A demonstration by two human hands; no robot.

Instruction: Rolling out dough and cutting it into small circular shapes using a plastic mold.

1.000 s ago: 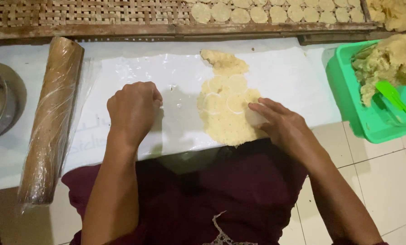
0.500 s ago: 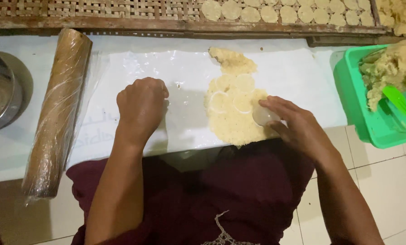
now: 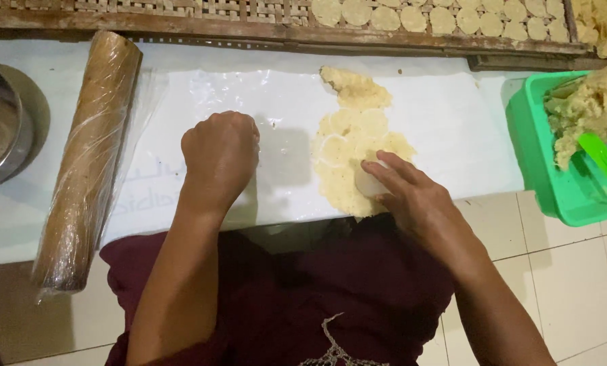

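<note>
A single head-worn camera looks steeply down from just above the person's lap, close over the white counter (image 3: 453, 122). It faces forward toward a wooden rack (image 3: 181, 24) along the top edge. Both forearms reach up from the bottom edge; no second view shares the scene.

The right hand (image 3: 412, 196) covers most of a small white round thing (image 3: 366, 183) pressed on the flattened dough (image 3: 347, 152). The metal bowl (image 3: 2, 125) and green tub (image 3: 554, 169) run past the picture's edges.
</note>
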